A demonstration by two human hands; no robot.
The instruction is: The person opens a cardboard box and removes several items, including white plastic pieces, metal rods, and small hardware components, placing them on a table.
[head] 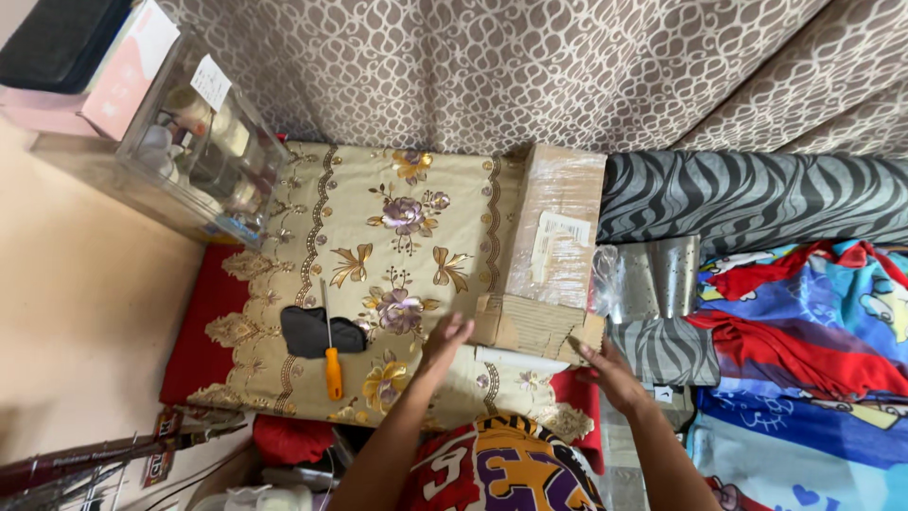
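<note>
A long cardboard box [553, 237] wrapped in clear tape lies on a gold flowered cloth [388, 255]. My left hand [445, 343] rests with fingers apart against the box's near left corner, on the cloth. On the other side, my right hand [610, 371] touches the near right corner, where the cardboard edge is torn and layered. Neither hand is closed around the box. A screwdriver [330, 352] with an orange handle lies left of my left hand, across a small black pouch [317, 331].
A clear plastic case [194, 142] with small items stands at the back left. A patterned curtain [492, 66] hangs behind. A zebra-striped cushion [757, 194] and colourful bedding [813, 322] lie to the right. A red mat [203, 331] shows under the cloth.
</note>
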